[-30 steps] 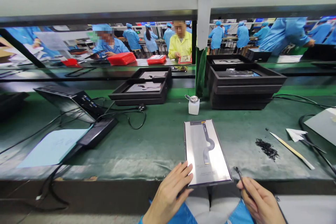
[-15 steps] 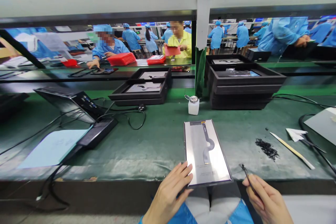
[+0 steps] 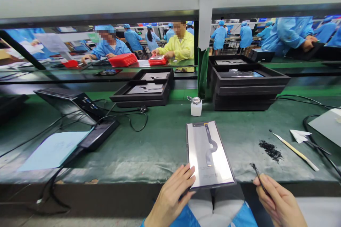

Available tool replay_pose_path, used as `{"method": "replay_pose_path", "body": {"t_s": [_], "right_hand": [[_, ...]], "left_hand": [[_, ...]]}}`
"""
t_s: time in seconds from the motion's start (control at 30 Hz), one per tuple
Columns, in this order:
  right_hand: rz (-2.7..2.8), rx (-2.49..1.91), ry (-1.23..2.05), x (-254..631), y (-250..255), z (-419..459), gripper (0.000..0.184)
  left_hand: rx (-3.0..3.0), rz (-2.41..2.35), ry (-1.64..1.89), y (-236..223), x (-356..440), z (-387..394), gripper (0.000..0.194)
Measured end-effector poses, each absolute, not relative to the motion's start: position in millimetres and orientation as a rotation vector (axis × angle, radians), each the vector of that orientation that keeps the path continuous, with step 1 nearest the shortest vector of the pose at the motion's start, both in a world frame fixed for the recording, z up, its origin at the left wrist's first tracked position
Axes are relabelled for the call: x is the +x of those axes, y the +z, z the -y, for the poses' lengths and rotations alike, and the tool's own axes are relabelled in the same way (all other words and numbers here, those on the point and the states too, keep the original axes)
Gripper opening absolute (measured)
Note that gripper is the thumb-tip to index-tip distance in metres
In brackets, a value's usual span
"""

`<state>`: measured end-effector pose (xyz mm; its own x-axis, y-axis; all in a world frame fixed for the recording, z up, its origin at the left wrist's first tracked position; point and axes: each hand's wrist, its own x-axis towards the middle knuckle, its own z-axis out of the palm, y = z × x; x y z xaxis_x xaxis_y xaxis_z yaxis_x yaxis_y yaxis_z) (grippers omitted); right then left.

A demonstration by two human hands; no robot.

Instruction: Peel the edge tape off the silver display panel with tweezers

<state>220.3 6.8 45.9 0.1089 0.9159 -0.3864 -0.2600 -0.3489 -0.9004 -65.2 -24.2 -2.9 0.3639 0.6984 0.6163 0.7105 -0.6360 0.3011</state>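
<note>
My left hand (image 3: pixel 176 193) grips the lower left edge of an LCD screen panel (image 3: pixel 198 152), thumb beneath and fingers over its silvery back. A grey ribbon cable (image 3: pixel 211 143) curves down the panel. The panel's near end juts past the table edge. To its right, my right hand (image 3: pixel 279 198) is closed around dark tweezers (image 3: pixel 258 176), with a black shred at their tips. Just beyond the tweezers lies a pile of black scraps (image 3: pixel 271 151) on the green table. Beside the pile is a pale pointed stick (image 3: pixel 295 151).
A white pump bottle (image 3: pixel 196 109) stands behind the panel. Stacked black trays (image 3: pixel 247 92) rise at the back right, and more black trays (image 3: pixel 144 99) sit back left. A black device with cables (image 3: pixel 98 134) and a blue sheet (image 3: pixel 53 150) occupy the left. Co-workers sit beyond the shelf.
My right hand and the tweezers have moved a little to the right, away from the panel. My left hand and the panel stay put. Across the line, the person in yellow has lowered a red item.
</note>
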Motion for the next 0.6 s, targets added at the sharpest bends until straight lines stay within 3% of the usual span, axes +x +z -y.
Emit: {"method": "replay_pose_path", "body": {"t_s": [0.6], "right_hand": [[0.676, -1.310, 1.431, 257, 46, -16, 0.046]], "left_hand": [[-2.580, 1.358, -1.116, -7, -67, 25, 0.029]]}}
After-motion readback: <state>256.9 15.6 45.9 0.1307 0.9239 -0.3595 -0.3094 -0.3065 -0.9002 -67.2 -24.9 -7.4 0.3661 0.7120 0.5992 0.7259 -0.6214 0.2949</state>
